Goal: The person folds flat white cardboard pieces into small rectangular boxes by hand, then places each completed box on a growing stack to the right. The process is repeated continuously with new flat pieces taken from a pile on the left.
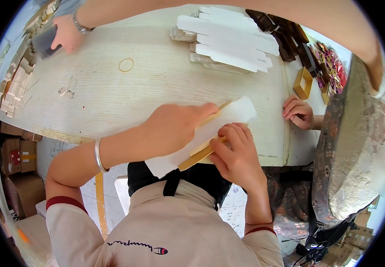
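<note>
A white cardboard box blank (241, 110) with gold folded edges slants across the table's near edge in front of me. My left hand (174, 129), with a silver bangle on its wrist, lies over the blank. Its fingers are closed on the gold strip along the far-left side, and the fingertips are partly hidden. Lower and to the right, my right hand (238, 153) grips the blank's near gold flap (197, 159) between bent fingers and thumb. That flap stands partly folded up from the white face.
A stack of flat white box blanks (228, 40) lies at the far side. A rubber band (126, 65) rests left of it. A co-worker's watch-wearing hand (68, 34) touches a dark grey object; their other hand (298, 112) rests near a gold box (303, 83).
</note>
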`<action>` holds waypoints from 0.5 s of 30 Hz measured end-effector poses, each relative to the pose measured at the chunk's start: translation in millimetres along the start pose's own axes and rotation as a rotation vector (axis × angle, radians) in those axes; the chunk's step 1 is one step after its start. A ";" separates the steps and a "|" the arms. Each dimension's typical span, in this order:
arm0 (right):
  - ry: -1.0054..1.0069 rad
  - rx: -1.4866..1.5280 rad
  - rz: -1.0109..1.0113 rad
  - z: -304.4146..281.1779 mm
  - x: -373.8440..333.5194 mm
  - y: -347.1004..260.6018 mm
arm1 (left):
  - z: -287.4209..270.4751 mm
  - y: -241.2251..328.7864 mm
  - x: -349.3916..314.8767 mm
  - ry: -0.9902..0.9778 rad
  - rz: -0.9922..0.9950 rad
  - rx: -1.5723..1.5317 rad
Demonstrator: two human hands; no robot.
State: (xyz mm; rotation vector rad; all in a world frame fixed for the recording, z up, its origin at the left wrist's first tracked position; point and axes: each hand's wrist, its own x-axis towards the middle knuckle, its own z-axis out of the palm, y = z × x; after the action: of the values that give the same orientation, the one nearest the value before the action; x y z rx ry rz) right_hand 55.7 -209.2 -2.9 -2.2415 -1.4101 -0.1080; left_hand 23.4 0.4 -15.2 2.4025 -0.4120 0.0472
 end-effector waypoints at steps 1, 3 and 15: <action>0.007 0.010 -0.040 5.6 -0.5 -1.3 | 5.4 0.2 -4.1 0.095 0.068 0.011; 0.028 0.022 -0.108 20.0 -6.6 -0.3 | -3.9 11.1 -5.5 -0.081 0.029 0.140; -0.101 0.350 -0.178 37.6 -12.4 27.4 | 16.4 -8.1 -26.8 -0.207 0.085 -0.237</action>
State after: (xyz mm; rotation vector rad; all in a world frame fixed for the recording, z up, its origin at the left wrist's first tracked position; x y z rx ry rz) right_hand 66.7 -212.5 -49.7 -1.8582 -1.5455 0.1825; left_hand -0.7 3.2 -36.6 2.1620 -0.5817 -0.2026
